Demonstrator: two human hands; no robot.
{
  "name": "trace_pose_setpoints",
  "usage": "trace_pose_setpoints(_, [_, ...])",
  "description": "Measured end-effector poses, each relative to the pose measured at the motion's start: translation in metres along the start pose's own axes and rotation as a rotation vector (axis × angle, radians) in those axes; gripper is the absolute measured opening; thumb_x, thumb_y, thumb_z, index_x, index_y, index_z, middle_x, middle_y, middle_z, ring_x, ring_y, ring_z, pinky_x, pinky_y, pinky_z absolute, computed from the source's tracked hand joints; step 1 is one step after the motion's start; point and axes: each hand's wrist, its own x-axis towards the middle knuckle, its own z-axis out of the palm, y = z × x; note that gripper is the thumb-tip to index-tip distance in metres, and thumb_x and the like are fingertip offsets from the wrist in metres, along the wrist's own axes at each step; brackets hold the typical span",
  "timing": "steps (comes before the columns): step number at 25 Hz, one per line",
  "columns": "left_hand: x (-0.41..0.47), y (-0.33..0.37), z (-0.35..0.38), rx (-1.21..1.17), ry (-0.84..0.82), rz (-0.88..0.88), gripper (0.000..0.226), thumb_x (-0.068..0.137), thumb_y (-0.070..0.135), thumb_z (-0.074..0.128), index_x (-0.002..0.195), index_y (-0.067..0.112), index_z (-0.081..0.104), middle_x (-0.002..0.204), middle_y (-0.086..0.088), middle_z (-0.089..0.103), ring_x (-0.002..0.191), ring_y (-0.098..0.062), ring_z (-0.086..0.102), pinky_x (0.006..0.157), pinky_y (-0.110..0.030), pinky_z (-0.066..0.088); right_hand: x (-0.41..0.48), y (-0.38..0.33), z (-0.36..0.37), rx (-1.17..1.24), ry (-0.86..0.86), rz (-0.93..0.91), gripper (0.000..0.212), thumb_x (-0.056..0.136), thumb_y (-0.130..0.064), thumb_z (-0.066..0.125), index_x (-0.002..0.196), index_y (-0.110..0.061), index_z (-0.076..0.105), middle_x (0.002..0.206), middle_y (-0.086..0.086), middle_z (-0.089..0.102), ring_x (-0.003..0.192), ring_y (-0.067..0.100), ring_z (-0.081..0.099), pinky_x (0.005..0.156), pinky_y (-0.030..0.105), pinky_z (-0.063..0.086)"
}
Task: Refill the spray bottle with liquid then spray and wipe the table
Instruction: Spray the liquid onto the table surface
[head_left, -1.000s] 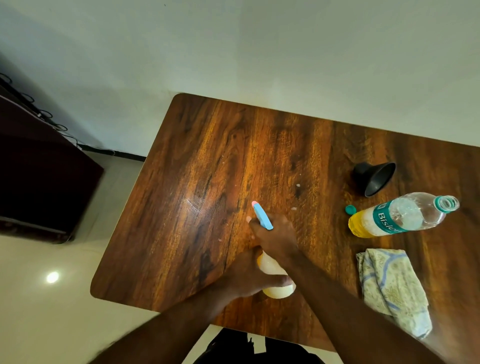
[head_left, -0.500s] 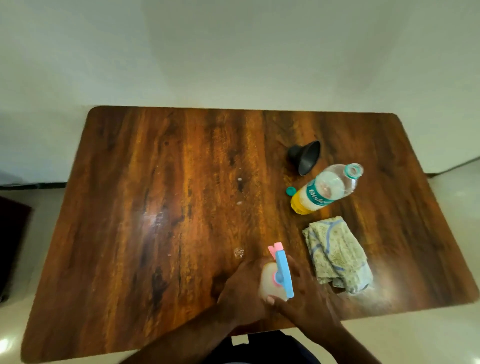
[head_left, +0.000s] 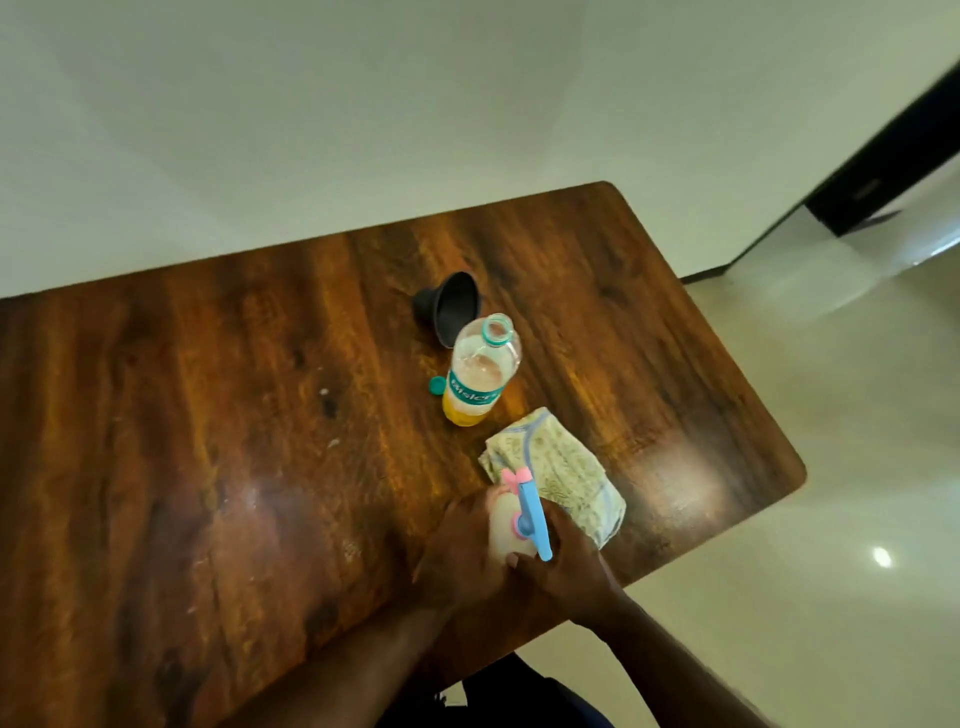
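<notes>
- Head view: the spray bottle (head_left: 511, 527) is held near the front edge of the wooden table (head_left: 208, 441), its body gripped by the left hand (head_left: 462, 551) and its blue-and-pink head grasped by the right hand (head_left: 563, 566).
- A folded cloth (head_left: 561, 467) is seen just beyond the hands.
- Farther back, an uncapped plastic bottle (head_left: 480, 374) holding yellow liquid is seen, with its green cap (head_left: 437, 385) beside it and a black funnel (head_left: 449, 306) on its side.

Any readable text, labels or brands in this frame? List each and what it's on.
"Bisleri", white letters on the teal label band of the plastic bottle; the first letter is partly turned out of view, so the brand is read from the rest.
Spray bottle: no text visible.
Cloth: printed pattern only, no words.
Funnel, cap: nothing readable.
</notes>
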Motion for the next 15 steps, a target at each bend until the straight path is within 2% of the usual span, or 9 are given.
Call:
trace_pose_setpoints(3, [0.019,0.006,0.013,0.003,0.118,0.056,0.072,0.085,0.046,0.067,0.142,0.006,0.052,0.128,-0.014,0.067,0.119,-0.022,0.059,0.114,-0.015,0.027,0.014,0.007,-0.019,0.019,0.012,-0.032,0.071,0.083,-0.054,0.074,0.144,-0.031,0.046,0.138,-0.020,0.054,0.122,-0.004,0.051,0.104,0.021,0.042])
trace_pose_setpoints(5, [0.033,0.009,0.017,-0.003,0.176,0.082,0.075,0.090,0.060,0.054,0.140,0.005,0.053,0.126,-0.012,0.067,0.117,-0.016,0.055,0.109,-0.013,0.031,0.022,0.011,-0.029,0.032,0.032,-0.067,0.068,0.083,-0.055,0.073,0.142,-0.032,0.048,0.137,-0.023,0.054,0.123,-0.010,0.050,0.103,0.017,0.042])
trace_pose_setpoints(7, [0.045,0.016,0.020,-0.023,0.190,0.103,0.078,0.096,0.067,0.040,0.141,0.005,0.052,0.129,-0.012,0.066,0.119,-0.017,0.057,0.106,-0.019,0.036,0.030,0.017,-0.041,0.039,0.029,-0.077,0.068,0.082,-0.053,0.073,0.141,-0.031,0.049,0.137,-0.022,0.055,0.123,-0.013,0.048,0.098,0.008,0.041])
trace_pose_setpoints(9, [0.059,0.025,0.021,-0.066,0.228,0.131,0.066,0.098,0.058,0.048,0.144,0.010,0.046,0.132,-0.015,0.065,0.121,-0.023,0.062,0.107,-0.021,0.038,0.038,0.020,-0.054,0.058,0.004,-0.088,0.072,0.078,-0.051,0.072,0.143,-0.028,0.049,0.138,-0.019,0.056,0.124,-0.010,0.049,0.096,0.004,0.041])
trace_pose_setpoints(11, [0.074,0.032,0.024,-0.093,0.286,0.165,0.065,0.095,0.052,0.058,0.142,0.009,0.045,0.130,-0.017,0.066,0.121,-0.024,0.061,0.111,-0.017,0.035,0.047,0.021,-0.068,0.041,-0.025,-0.105,0.072,0.080,-0.044,0.071,0.146,-0.027,0.048,0.141,-0.019,0.055,0.126,-0.005,0.052,0.097,0.007,0.043])
trace_pose_setpoints(13, [0.088,0.034,0.025,-0.065,0.318,0.199,0.080,0.088,0.060,0.064,0.141,0.002,0.049,0.131,-0.017,0.065,0.123,-0.020,0.056,0.113,-0.012,0.031,0.054,0.023,-0.084,-0.048,-0.007,-0.104,0.057,0.087,-0.024,0.072,0.141,-0.029,0.053,0.135,-0.022,0.055,0.117,-0.005,0.056,0.087,0.003,0.044])
trace_pose_setpoints(15, [0.096,0.039,0.019,-0.067,0.148,0.116,0.102,0.073,0.066,0.077,0.149,0.008,0.041,0.141,-0.009,0.058,0.129,-0.018,0.053,0.111,-0.020,0.039,0.066,0.025,-0.101,-0.163,0.127,-0.109,0.043,0.091,-0.012,0.067,0.129,-0.031,0.063,0.121,-0.020,0.062,0.105,-0.001,0.063,0.076,0.007,0.049])
